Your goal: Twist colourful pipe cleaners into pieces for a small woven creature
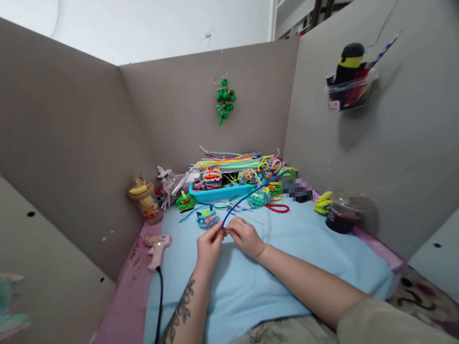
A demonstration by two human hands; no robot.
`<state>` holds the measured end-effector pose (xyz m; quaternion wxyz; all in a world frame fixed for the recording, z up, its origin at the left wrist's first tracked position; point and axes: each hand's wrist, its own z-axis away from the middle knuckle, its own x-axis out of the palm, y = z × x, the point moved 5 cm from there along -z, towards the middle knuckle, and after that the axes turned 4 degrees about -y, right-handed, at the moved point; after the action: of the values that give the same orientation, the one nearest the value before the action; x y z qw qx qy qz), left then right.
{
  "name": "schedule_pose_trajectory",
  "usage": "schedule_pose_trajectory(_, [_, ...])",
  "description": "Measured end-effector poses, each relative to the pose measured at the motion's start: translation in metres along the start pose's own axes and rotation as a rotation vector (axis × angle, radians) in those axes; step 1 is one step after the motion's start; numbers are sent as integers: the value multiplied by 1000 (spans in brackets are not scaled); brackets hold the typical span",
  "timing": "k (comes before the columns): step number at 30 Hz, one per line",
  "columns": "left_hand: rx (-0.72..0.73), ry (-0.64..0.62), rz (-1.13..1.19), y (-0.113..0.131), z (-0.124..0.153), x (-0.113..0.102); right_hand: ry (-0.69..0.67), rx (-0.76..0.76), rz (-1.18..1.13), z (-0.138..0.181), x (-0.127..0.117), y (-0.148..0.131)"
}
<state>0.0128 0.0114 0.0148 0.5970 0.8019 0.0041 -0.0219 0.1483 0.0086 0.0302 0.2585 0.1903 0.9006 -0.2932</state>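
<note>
My left hand and my right hand meet over a light blue cloth, fingers pinched together on the near end of a blue pipe cleaner. The pipe cleaner runs up and to the right from my fingertips toward the far pile. Just beyond my hands lies a small teal pipe-cleaner figure. A second teal figure sits a little to the right of it.
A blue tray holds colourful figures, with a bundle of pipe cleaners behind. A pink glue gun lies left, a lidded jar beyond it. A dark cup stands right. Grey partition walls enclose the desk; a green ornament hangs ahead.
</note>
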Motion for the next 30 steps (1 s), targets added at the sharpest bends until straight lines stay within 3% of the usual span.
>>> schedule_pose_trajectory(8, [235,-60,-239,9,6,7,23,28,31,0,2,2])
schedule_pose_trajectory(21, [283,23,-354,8,7,2,77,-14,-38,1,3,6])
schedule_pose_trajectory(25, [215,44,-287,7,6,0,61,-53,46,2,2,2])
schedule_pose_trajectory(30, [-25,48,-9,-5,-1,-3,170,-87,313,2,-9,-10])
